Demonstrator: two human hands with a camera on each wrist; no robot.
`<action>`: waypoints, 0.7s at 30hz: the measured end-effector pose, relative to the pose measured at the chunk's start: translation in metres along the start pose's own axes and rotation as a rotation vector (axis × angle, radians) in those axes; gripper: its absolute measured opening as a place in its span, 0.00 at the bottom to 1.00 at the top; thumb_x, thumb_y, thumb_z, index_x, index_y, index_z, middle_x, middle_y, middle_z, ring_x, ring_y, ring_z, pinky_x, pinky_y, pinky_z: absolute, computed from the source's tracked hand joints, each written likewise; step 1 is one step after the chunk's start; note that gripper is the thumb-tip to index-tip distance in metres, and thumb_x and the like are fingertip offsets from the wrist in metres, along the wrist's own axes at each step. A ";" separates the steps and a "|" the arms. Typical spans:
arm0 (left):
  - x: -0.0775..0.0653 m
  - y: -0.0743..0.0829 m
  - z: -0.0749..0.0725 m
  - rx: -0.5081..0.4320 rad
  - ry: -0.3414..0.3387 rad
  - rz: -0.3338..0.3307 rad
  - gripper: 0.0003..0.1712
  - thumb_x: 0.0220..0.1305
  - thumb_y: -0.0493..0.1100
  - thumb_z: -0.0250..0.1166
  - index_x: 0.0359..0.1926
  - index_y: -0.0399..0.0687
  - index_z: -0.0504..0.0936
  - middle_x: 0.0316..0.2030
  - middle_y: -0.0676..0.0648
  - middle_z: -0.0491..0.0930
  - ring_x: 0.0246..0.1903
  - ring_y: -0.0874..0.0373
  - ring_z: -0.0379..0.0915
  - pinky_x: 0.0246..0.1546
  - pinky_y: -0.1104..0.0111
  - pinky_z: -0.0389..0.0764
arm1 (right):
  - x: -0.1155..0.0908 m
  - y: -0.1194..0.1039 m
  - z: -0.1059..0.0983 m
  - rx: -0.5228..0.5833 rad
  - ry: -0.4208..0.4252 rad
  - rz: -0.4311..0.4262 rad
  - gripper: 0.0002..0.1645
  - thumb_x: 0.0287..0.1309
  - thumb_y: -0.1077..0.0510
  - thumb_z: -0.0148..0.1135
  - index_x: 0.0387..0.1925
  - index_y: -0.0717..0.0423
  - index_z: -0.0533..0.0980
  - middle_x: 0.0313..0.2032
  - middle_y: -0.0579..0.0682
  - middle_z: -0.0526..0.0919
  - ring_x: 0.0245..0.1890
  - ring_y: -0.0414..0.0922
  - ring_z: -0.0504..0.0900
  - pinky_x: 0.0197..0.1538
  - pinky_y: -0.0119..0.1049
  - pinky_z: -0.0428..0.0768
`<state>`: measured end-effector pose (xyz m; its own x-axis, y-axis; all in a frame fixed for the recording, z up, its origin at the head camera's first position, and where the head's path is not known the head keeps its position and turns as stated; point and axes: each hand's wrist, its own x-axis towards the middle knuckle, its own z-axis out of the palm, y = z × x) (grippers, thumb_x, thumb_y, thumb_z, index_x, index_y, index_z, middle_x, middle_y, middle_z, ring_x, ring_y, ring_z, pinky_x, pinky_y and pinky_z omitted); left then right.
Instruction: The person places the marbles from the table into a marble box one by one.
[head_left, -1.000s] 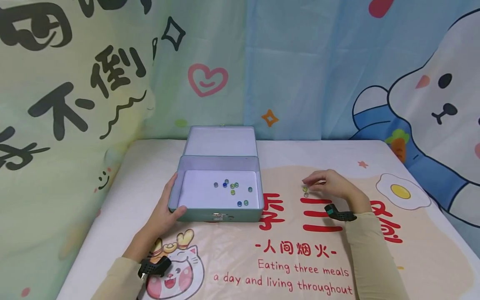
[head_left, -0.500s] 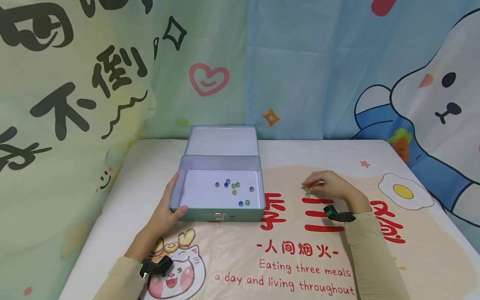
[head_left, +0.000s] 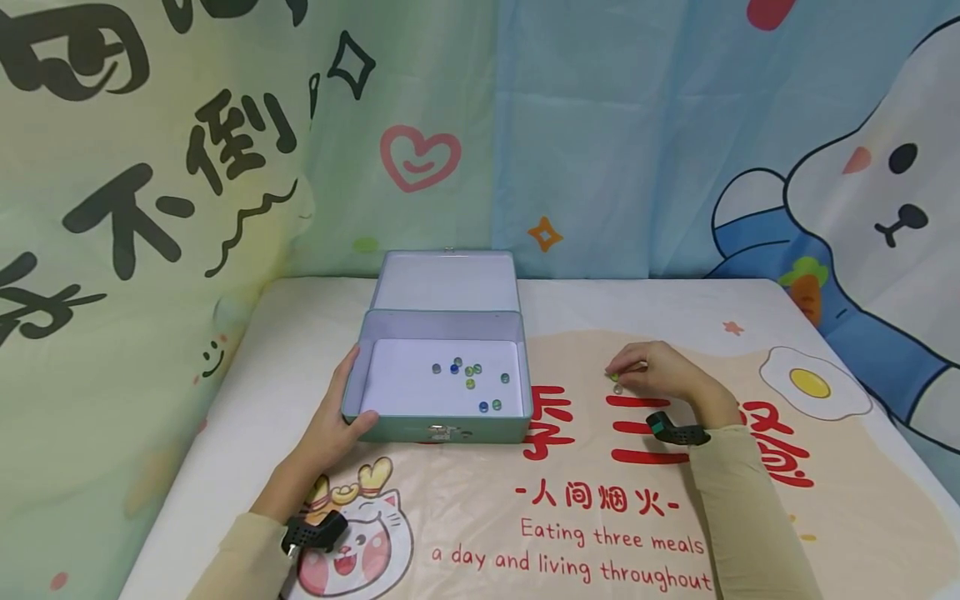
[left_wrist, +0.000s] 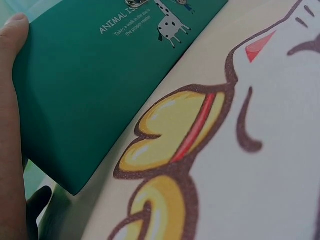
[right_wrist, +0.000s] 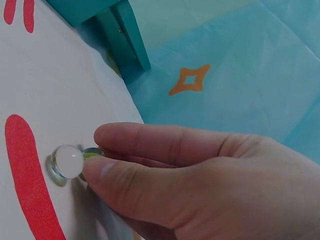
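Note:
An open green tin box (head_left: 442, 431) with a hinged lid (head_left: 447, 282) stands on the table, several small glass marbles (head_left: 470, 384) lying on its white floor. My left hand (head_left: 330, 425) grips the box's left side, thumb over the front corner. To the right of the box, my right hand (head_left: 660, 371) pinches a yellow-green marble (right_wrist: 92, 152) between thumb and forefinger, low over the cloth. Most of that marble is hidden by the thumb. A clear marble (right_wrist: 67, 161) lies on the cloth right beside the thumb tip.
A printed cloth (head_left: 600, 567) with red lettering covers the table. Behind it hangs a printed curtain (head_left: 577, 142), close beyond the lid and the table's back edge. Each wrist wears a black strap with a camera (head_left: 678, 428).
The right fingertips have closed in on the yellow-green marble, so less of it shows. The left hand and the box stay put; the head view has shifted slightly.

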<state>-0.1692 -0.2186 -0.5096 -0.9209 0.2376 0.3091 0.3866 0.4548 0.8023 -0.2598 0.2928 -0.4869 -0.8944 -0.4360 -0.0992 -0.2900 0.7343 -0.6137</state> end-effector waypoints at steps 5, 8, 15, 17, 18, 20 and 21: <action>0.000 0.000 0.000 0.001 -0.001 0.004 0.56 0.55 0.73 0.57 0.75 0.64 0.38 0.74 0.42 0.42 0.69 0.33 0.45 0.60 0.31 0.52 | 0.000 -0.003 0.001 -0.008 0.003 0.017 0.11 0.55 0.61 0.66 0.41 0.48 0.84 0.42 0.48 0.83 0.41 0.45 0.79 0.47 0.36 0.81; 0.000 -0.001 0.000 0.006 0.001 0.004 0.56 0.54 0.73 0.57 0.75 0.64 0.39 0.74 0.42 0.42 0.69 0.33 0.45 0.59 0.31 0.53 | 0.000 -0.005 0.001 -0.026 0.006 0.016 0.11 0.56 0.61 0.66 0.42 0.49 0.84 0.41 0.48 0.84 0.42 0.45 0.80 0.49 0.42 0.81; -0.001 0.000 0.000 0.017 0.005 0.009 0.56 0.55 0.74 0.56 0.75 0.64 0.39 0.74 0.42 0.42 0.69 0.34 0.45 0.60 0.32 0.52 | 0.002 -0.006 0.004 -0.055 0.009 0.036 0.11 0.56 0.59 0.66 0.42 0.50 0.83 0.41 0.48 0.83 0.43 0.46 0.80 0.49 0.44 0.81; -0.001 0.000 0.000 0.014 0.004 0.010 0.56 0.55 0.73 0.56 0.75 0.63 0.39 0.74 0.41 0.42 0.69 0.34 0.45 0.60 0.32 0.52 | 0.002 -0.006 0.004 -0.059 0.012 0.044 0.11 0.56 0.59 0.66 0.42 0.50 0.83 0.40 0.48 0.83 0.42 0.46 0.80 0.49 0.44 0.81; -0.001 0.000 0.000 0.013 0.003 0.009 0.56 0.55 0.73 0.56 0.75 0.63 0.39 0.74 0.42 0.42 0.69 0.34 0.45 0.60 0.32 0.52 | 0.003 -0.006 0.005 -0.061 0.015 0.045 0.11 0.55 0.59 0.66 0.42 0.50 0.83 0.40 0.48 0.83 0.42 0.46 0.80 0.49 0.44 0.81; -0.001 0.001 0.000 0.012 0.002 0.010 0.56 0.55 0.73 0.56 0.75 0.63 0.39 0.74 0.42 0.42 0.69 0.34 0.45 0.60 0.32 0.52 | 0.003 -0.007 0.005 -0.070 0.024 0.041 0.11 0.55 0.59 0.67 0.41 0.50 0.84 0.39 0.48 0.84 0.41 0.45 0.80 0.48 0.44 0.81; -0.001 0.001 0.000 0.013 0.002 0.009 0.56 0.55 0.73 0.56 0.75 0.63 0.39 0.74 0.42 0.42 0.69 0.34 0.45 0.60 0.32 0.52 | 0.003 -0.007 0.006 -0.076 0.027 0.040 0.11 0.55 0.59 0.67 0.41 0.50 0.84 0.39 0.47 0.84 0.41 0.45 0.80 0.48 0.44 0.81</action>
<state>-0.1685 -0.2187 -0.5092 -0.9175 0.2403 0.3169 0.3953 0.4639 0.7928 -0.2587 0.2831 -0.4872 -0.9144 -0.3921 -0.1005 -0.2780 0.7888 -0.5482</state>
